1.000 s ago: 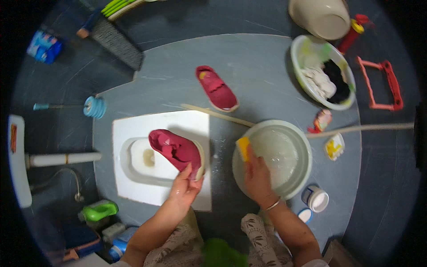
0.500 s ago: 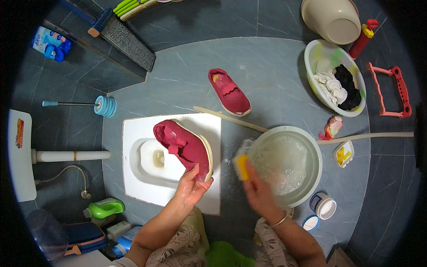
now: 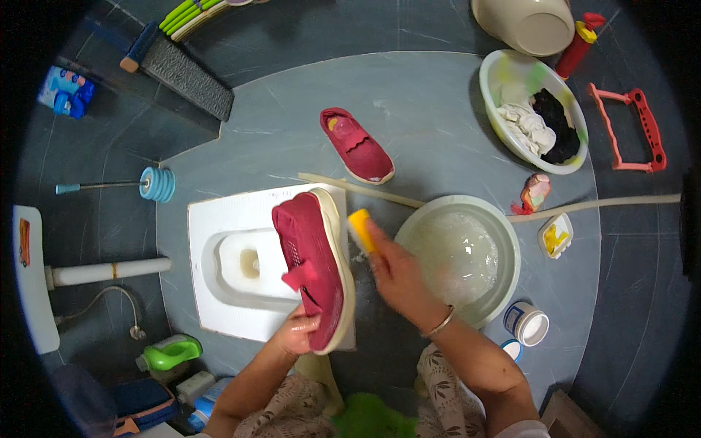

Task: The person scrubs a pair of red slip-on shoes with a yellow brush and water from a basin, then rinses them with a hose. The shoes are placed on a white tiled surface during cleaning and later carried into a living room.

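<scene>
My left hand [image 3: 296, 333] is closed on one end of a wet red shoe [image 3: 321, 288], its pale sole edge turned to the right. The shoe is held over the right part of the white squat toilet [image 3: 208, 288]. A yellow scrub brush [image 3: 360, 230] is in my right hand [image 3: 398, 277], just right of the shoe and apart from it. The right fingers wrap round the brush. A matching red shoe [image 3: 359, 150] lies on the floor further off. To the right of my right hand stands a pale basin [image 3: 513, 270] of cloudy, sudsy water.
A tub [image 3: 583, 157] with black and white cloths stands far right, near a beige bucket [image 3: 544, 33]. A pale hose [image 3: 613, 204] crosses the floor. An opened white jar [image 3: 535, 328] and a soap dish [image 3: 561, 241] sit right; a green bottle [image 3: 175, 350] stands left.
The shoe has turned more upright and come nearer, its sole edge facing the brush. My right hand has moved the brush left and up from the basin's rim towards the shoe.
</scene>
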The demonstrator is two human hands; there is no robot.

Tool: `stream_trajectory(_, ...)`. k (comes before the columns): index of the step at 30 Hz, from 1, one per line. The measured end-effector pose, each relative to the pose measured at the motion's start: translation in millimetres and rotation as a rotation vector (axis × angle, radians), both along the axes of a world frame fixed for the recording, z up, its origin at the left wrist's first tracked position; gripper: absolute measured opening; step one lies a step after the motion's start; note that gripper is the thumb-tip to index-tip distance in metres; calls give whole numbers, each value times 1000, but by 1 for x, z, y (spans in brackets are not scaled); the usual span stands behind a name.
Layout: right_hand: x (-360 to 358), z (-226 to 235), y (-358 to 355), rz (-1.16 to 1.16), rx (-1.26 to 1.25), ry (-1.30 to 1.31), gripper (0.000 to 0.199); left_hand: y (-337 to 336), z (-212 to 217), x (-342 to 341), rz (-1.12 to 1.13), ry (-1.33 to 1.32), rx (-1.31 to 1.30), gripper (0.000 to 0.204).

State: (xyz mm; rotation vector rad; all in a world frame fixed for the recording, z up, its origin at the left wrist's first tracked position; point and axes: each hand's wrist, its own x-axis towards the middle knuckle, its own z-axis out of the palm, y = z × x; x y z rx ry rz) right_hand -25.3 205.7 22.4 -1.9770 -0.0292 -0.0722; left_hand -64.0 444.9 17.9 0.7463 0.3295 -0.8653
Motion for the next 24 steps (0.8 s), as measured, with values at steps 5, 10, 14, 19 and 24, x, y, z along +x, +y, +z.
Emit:
stream_trajectory(5, -46, -29, -65, -328, -117, 283, 54, 3, 11, 17, 23, -15, -129, 66)
stream_trajectory(10, -95, -95, -118, -490, -481, 532, 56, 5, -3, 45, 170, 131, -326, 71)
stream_trajectory(14, -66, -67, -84, -254, -163, 188, 51, 14, -12, 34, 114, 217, -271, 55)
stream_trajectory(19, -44, 33, -9, 28, 100, 120, 49, 23, -19, 19, -7, 327, -423, 49)
stream_trajectory(24, -25, 45, -4, 86, 21, 82, 47, 18, -5, 9, -119, 36, -7, 63)
